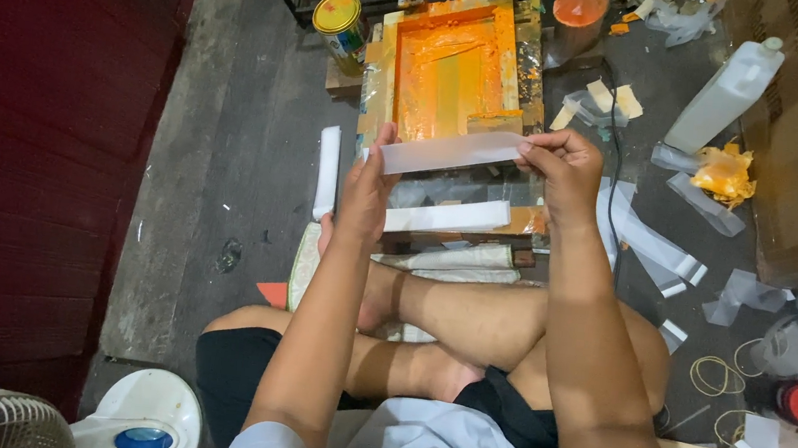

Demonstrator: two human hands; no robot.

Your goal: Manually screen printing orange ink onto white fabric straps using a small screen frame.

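Concrete floor (pixel 230 137); left hand (pixel 365 196) and right hand (pixel 563 167) pinch strip (pixel 451 152) ends, taut over orange frame (pixel 450 66) for alignment.

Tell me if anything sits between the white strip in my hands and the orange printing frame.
Nothing visible does. The white strip, held at its ends by the left hand and right hand, hangs right at the near edge of the orange frame.

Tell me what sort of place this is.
Likely a small floor-level screen-printing workspace: an orange-inked screen frame, an ink can, and plastic sleeves scattered over the concrete floor.
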